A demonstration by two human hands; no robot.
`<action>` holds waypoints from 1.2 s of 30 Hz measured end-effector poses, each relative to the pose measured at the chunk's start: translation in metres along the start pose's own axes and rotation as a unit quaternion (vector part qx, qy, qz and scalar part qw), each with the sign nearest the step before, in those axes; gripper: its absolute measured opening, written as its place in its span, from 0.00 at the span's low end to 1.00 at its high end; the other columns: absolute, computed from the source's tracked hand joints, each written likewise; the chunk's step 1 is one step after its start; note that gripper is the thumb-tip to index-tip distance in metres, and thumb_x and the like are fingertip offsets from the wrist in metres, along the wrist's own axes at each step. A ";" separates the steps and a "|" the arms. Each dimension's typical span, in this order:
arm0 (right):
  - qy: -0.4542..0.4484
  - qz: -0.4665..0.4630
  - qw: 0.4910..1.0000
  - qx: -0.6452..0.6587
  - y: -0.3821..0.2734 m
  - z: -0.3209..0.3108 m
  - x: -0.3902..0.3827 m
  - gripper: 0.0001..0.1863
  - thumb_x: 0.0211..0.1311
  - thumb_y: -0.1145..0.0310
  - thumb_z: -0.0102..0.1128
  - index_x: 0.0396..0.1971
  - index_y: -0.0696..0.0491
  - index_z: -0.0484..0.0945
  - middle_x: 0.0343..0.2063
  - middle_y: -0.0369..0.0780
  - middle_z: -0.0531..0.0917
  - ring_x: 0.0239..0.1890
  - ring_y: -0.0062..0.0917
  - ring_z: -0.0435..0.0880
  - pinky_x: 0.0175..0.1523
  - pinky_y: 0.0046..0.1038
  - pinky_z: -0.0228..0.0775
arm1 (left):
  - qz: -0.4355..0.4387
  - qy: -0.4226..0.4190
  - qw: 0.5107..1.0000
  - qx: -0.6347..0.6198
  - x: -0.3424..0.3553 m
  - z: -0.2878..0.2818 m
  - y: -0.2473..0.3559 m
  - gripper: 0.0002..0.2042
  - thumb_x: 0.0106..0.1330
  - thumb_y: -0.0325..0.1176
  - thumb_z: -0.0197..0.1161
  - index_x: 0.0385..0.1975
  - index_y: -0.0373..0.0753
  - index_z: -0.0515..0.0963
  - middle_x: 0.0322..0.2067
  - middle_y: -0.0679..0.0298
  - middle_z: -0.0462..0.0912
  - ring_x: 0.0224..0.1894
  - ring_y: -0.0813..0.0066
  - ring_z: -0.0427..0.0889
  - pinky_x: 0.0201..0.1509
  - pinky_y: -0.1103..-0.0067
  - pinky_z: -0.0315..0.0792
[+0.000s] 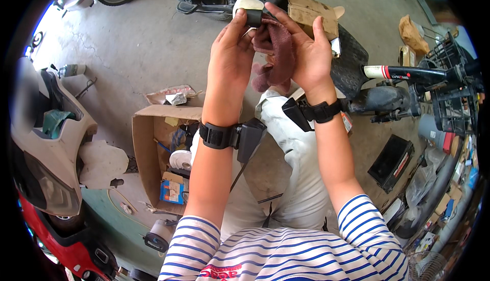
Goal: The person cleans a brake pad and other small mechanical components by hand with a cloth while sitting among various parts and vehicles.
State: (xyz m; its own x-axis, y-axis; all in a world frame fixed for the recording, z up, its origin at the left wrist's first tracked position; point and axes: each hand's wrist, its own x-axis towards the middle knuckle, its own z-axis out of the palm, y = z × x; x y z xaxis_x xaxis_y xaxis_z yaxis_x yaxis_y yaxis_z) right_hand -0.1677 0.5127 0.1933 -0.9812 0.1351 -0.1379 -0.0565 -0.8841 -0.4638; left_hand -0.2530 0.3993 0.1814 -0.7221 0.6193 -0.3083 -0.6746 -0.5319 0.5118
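Note:
My left hand (231, 44) grips a short black cylindrical piece (252, 18), its thumb lying along the near end. A crumpled maroon cloth (279, 51) hangs between my two hands, bunched against the right end of that piece. My right hand (312, 59) is turned palm up and holds the cloth across its fingers; the index finger reaches toward the black piece and the thumb stands away. Some fingertips are hidden behind the cloth. Just beyond my hands is the scooter's cream-and-black part (248, 3); whether the black piece touches it I cannot tell.
An open cardboard box (145, 153) of mixed parts stands left of my legs. A torn carton (312, 15) sits on the scooter's black footboard (352, 51). At left are a white scooter body (84, 120) and a red one (51, 235). A black tray (391, 162) lies right.

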 end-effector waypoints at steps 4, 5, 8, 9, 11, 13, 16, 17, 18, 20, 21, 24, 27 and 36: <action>0.066 -0.114 0.964 -0.232 0.009 0.000 0.006 0.19 0.67 0.62 0.46 0.50 0.61 0.69 0.40 0.42 0.79 0.39 0.23 0.79 0.49 0.24 0.70 | 0.009 0.011 1.000 -0.011 0.001 0.001 -0.004 0.12 0.63 0.33 0.59 0.40 0.31 0.74 0.34 0.63 0.79 0.38 0.78 0.76 0.43 0.82 0.69; 0.073 -0.140 0.953 -0.258 0.012 -0.005 0.006 0.17 0.64 0.67 0.50 0.49 0.61 0.69 0.40 0.41 0.79 0.39 0.22 0.79 0.48 0.23 0.70 | 0.008 0.010 1.000 -0.012 0.001 0.001 -0.005 0.12 0.63 0.33 0.59 0.40 0.31 0.74 0.34 0.63 0.79 0.38 0.78 0.76 0.43 0.82 0.69; 0.101 -0.176 0.938 -0.282 0.016 -0.005 0.007 0.17 0.58 0.75 0.58 0.47 0.61 0.72 0.38 0.39 0.81 0.39 0.18 0.79 0.46 0.20 0.71 | 0.026 0.010 1.000 -0.006 0.001 0.001 -0.005 0.12 0.63 0.33 0.60 0.40 0.31 0.74 0.33 0.64 0.79 0.36 0.79 0.76 0.41 0.83 0.69; 0.110 -0.193 0.895 -0.388 0.016 -0.006 0.007 0.17 0.59 0.72 0.58 0.47 0.61 0.72 0.39 0.38 0.81 0.40 0.17 0.78 0.47 0.20 0.70 | 0.045 0.004 0.999 0.028 -0.001 0.001 -0.004 0.13 0.62 0.33 0.61 0.41 0.30 0.74 0.33 0.64 0.79 0.36 0.80 0.76 0.42 0.84 0.69; 0.116 -0.207 0.840 -0.488 0.018 -0.010 0.007 0.17 0.60 0.70 0.58 0.47 0.61 0.73 0.40 0.37 0.81 0.42 0.16 0.78 0.48 0.19 0.69 | 0.064 0.000 0.996 0.061 -0.003 0.004 -0.003 0.14 0.62 0.33 0.61 0.41 0.29 0.74 0.33 0.64 0.79 0.36 0.81 0.76 0.42 0.84 0.68; 0.124 -0.239 0.838 -0.474 0.021 -0.012 0.007 0.13 0.58 0.71 0.59 0.42 0.60 0.77 0.34 0.37 0.83 0.37 0.15 0.79 0.44 0.18 0.70 | 0.111 0.004 0.984 0.142 -0.005 0.008 -0.003 0.15 0.60 0.31 0.64 0.43 0.28 0.74 0.35 0.62 0.80 0.36 0.82 0.76 0.41 0.85 0.68; 0.146 -0.188 0.847 -0.475 0.016 -0.008 0.003 0.13 0.60 0.70 0.58 0.43 0.59 0.77 0.33 0.37 0.83 0.36 0.16 0.80 0.43 0.18 0.71 | 0.136 0.016 0.973 0.187 -0.008 0.010 -0.003 0.18 0.56 0.28 0.67 0.44 0.26 0.74 0.37 0.62 0.80 0.36 0.82 0.77 0.40 0.85 0.69; 0.145 -0.188 0.848 -0.474 0.014 -0.005 0.002 0.13 0.60 0.70 0.58 0.43 0.59 0.77 0.33 0.37 0.83 0.36 0.16 0.80 0.43 0.18 0.71 | 0.137 0.017 0.973 0.188 -0.009 0.011 -0.003 0.18 0.56 0.28 0.67 0.44 0.26 0.74 0.37 0.62 0.80 0.36 0.82 0.77 0.40 0.85 0.69; 0.142 -0.144 0.888 -0.413 0.012 -0.002 0.001 0.13 0.60 0.70 0.57 0.43 0.59 0.77 0.32 0.36 0.83 0.35 0.16 0.80 0.43 0.19 0.71 | 0.147 0.023 0.969 0.198 -0.010 0.012 -0.002 0.19 0.55 0.26 0.67 0.46 0.25 0.73 0.38 0.61 0.80 0.36 0.82 0.77 0.41 0.85 0.70; 0.141 -0.101 0.920 -0.352 0.008 -0.002 -0.001 0.13 0.60 0.70 0.57 0.43 0.59 0.77 0.31 0.36 0.82 0.34 0.17 0.80 0.42 0.19 0.71 | 0.157 0.026 0.966 0.205 -0.012 0.016 -0.002 0.21 0.53 0.25 0.68 0.47 0.24 0.73 0.38 0.61 0.80 0.37 0.81 0.77 0.42 0.85 0.70; 0.134 -0.095 0.943 -0.290 0.006 -0.003 0.000 0.13 0.60 0.71 0.56 0.43 0.60 0.77 0.31 0.36 0.82 0.34 0.17 0.80 0.41 0.19 0.71 | 0.166 0.017 0.963 0.211 -0.012 0.018 -0.001 0.24 0.53 0.24 0.68 0.50 0.24 0.70 0.39 0.60 0.80 0.38 0.80 0.78 0.44 0.85 0.70; 0.129 -0.092 0.967 -0.201 0.003 -0.003 0.000 0.12 0.59 0.72 0.56 0.42 0.60 0.77 0.31 0.37 0.81 0.32 0.18 0.79 0.37 0.19 0.70 | 0.194 0.001 0.953 0.231 -0.012 0.019 -0.002 0.31 0.52 0.22 0.68 0.56 0.24 0.63 0.40 0.58 0.80 0.40 0.79 0.78 0.46 0.84 0.71; 0.103 -0.060 0.979 -0.166 -0.002 -0.011 -0.002 0.11 0.59 0.71 0.56 0.41 0.59 0.78 0.30 0.37 0.81 0.31 0.18 0.79 0.33 0.19 0.69 | 0.219 -0.013 0.944 0.246 -0.011 0.018 -0.003 0.37 0.53 0.21 0.67 0.61 0.24 0.54 0.42 0.56 0.79 0.42 0.77 0.78 0.46 0.83 0.72; 0.034 0.045 0.998 -0.028 -0.010 -0.014 -0.005 0.07 0.62 0.68 0.52 0.30 0.57 0.74 0.18 0.31 0.71 0.17 0.14 0.64 0.22 0.17 0.55 | 0.211 -0.095 0.945 0.231 -0.015 0.023 -0.003 0.39 0.57 0.19 0.61 0.64 0.27 0.43 0.46 0.55 0.77 0.46 0.74 0.76 0.51 0.81 0.71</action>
State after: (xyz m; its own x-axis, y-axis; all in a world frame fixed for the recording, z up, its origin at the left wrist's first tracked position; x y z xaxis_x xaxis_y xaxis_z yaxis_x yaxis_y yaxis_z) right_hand -0.1601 0.5275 0.1867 -0.9670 0.0876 -0.2393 0.0437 -0.8682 -0.4943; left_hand -0.2373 0.4050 0.2031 -0.8413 0.5250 0.1287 -0.1623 -0.4725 0.8663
